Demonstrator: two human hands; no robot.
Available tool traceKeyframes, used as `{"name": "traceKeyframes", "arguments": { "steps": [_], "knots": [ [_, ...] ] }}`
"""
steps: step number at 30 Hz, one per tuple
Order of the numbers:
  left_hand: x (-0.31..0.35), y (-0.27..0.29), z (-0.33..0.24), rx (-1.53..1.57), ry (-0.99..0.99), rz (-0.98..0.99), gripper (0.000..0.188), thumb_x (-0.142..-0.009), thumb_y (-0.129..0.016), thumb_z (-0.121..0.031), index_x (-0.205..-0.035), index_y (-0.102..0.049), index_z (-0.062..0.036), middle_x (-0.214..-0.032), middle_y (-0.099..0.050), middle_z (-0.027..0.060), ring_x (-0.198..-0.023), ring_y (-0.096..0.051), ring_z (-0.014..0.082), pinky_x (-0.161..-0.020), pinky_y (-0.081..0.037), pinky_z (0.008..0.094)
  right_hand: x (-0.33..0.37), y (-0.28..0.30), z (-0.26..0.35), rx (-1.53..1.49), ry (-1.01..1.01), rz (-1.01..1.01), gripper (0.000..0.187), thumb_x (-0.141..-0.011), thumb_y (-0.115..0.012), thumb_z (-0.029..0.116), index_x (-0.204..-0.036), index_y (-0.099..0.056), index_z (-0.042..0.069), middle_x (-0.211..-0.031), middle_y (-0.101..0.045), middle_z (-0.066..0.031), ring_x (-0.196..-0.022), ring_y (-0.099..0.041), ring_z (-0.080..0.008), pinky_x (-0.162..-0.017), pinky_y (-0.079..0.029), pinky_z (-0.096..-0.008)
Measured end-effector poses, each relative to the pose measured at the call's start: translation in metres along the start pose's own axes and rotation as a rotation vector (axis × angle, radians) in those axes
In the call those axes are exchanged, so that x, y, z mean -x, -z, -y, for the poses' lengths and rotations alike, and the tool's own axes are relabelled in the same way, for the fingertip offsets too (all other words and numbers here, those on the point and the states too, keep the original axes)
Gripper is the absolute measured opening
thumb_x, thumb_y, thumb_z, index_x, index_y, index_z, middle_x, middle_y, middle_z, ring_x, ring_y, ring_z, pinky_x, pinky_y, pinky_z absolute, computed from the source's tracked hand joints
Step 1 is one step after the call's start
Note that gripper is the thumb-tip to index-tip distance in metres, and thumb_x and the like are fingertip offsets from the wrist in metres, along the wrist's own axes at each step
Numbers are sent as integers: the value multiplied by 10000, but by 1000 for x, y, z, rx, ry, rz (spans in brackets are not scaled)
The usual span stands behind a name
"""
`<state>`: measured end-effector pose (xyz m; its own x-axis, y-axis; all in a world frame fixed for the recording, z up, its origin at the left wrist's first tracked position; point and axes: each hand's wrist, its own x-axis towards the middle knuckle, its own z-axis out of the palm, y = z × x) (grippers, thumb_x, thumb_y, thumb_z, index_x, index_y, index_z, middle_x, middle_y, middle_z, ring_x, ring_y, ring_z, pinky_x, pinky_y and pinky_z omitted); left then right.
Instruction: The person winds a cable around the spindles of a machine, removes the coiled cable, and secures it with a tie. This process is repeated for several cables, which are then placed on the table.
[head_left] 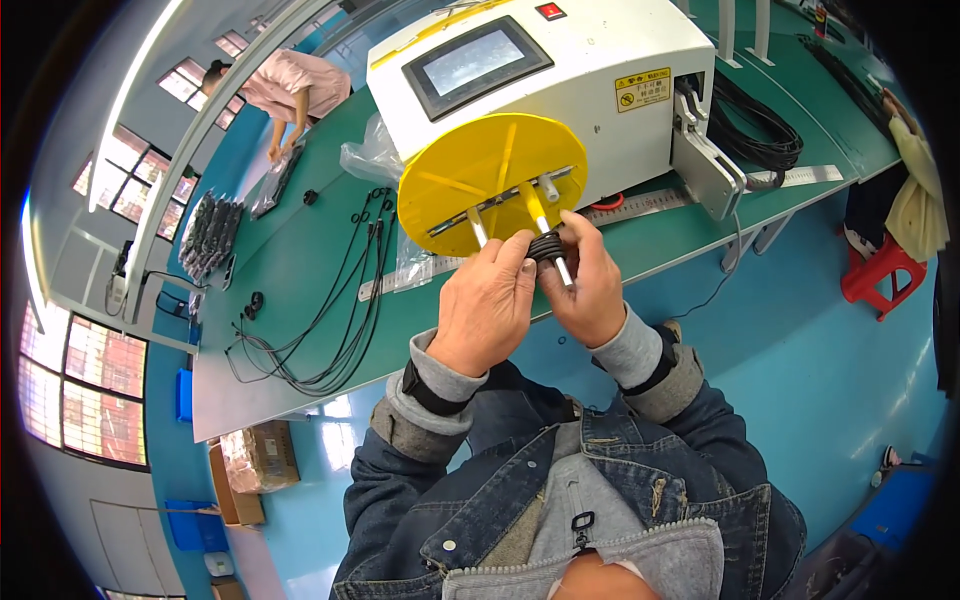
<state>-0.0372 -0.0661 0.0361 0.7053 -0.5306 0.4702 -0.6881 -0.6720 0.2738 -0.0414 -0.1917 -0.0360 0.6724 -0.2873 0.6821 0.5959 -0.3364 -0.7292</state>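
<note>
In front of me is a white winding machine (600, 80) with a round yellow disc (440, 185) facing me. Metal pegs stick out of the disc's slotted bar, and a small coil of black cable (546, 247) sits around one peg (566, 272). My left hand (485, 305) closes its fingers on the coil's left side. From the right, my right hand (590, 285) grips the same coil, its thumb and fingers about the peg. Parts of the coil are hidden behind my fingers.
Several loose black cables (340, 345) lie on the green table (300, 235) to the left, near bundled cables (212, 235). A steel ruler (650, 202) and a black cable coil (765, 135) lie right. One person (300, 85) works far left; a red stool (885, 275) stands right.
</note>
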Motion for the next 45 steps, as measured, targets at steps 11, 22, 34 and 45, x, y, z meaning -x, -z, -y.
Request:
{"name": "traceKeyframes", "arguments": {
  "steps": [11,22,34,45],
  "knots": [
    [2,4,16,409,63,161,262,-878,-457,-124,-1111,-463,-6,-871,-553,134,-707,-558,282,-649,-458,348,-3,1,3,-93,-156,111,287,-781,-603,12,-998,-418,-23,-710,-612,-124,-573,-603,-157,-509,-473,-268],
    [-32,33,37,553,241,681,209,-842,-499,-68,-1027,-527,24,-786,-592,62,-642,-568,159,-623,-472,278,-7,7,5,-160,-147,156,290,-782,-615,41,-971,-404,-21,-698,-616,-134,-558,-611,-177,-490,-476,-279],
    [-11,18,5,-28,63,253,292,-750,-566,-181,-965,-543,15,-711,-592,217,-668,-587,375,-609,-468,409,-7,-11,-29,71,104,61,362,-744,-656,101,-986,-400,17,-704,-599,-167,-599,-620,-322,-505,-485,-356],
    [-25,21,5,158,127,433,291,-777,-569,-168,-993,-549,27,-722,-601,200,-671,-598,339,-618,-466,358,-5,-20,-23,4,69,20,424,-733,-650,113,-1071,-406,38,-693,-587,-163,-617,-612,-353,-524,-490,-383]
  ]
}}
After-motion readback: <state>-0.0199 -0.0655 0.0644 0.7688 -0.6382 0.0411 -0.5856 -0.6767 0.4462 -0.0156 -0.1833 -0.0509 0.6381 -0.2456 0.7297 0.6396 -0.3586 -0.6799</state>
